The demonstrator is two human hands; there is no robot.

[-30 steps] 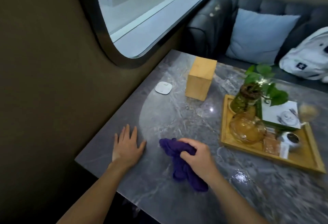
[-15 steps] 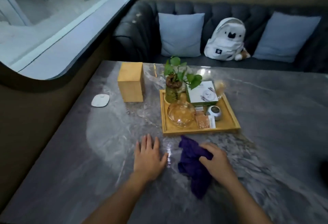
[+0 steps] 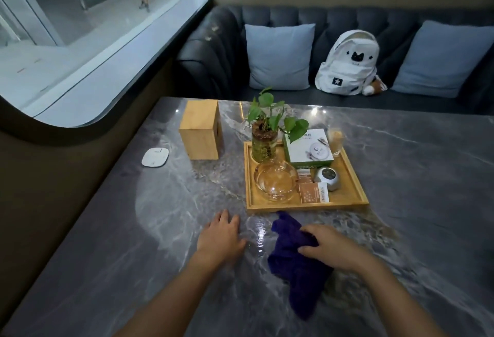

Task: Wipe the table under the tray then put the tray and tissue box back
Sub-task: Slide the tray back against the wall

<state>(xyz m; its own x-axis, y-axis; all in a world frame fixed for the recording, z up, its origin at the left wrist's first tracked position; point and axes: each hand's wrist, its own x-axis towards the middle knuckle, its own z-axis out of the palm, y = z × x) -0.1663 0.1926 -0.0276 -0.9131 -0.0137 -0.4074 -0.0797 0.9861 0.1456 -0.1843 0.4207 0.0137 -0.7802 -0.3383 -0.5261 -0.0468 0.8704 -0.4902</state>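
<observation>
A wooden tray point(image 3: 357, 176) stands on the grey marble table point(image 3: 417, 203), holding a potted plant, a glass ashtray, a green-and-white box, cards and a small round device. To its left a wooden tissue box point(image 3: 200, 131) stands upright. Just in front of the tray lies a crumpled purple cloth point(image 3: 295, 264), and my right hand point(image 3: 330, 247) is closed on its upper part. My left hand point(image 3: 220, 237) rests flat on the table with fingers spread, left of the cloth and holding nothing.
A small white coaster-like pad point(image 3: 155, 156) lies near the table's left edge under the curved window. Behind the table runs a dark sofa point(image 3: 347, 24) with two blue cushions and a white backpack point(image 3: 347, 64). Wet streaks glisten between my hands.
The view has swung right and up from the table's left edge toward the tray and sofa. My hands and the cloth now lie just in front of the tray; their hold is unchanged.
</observation>
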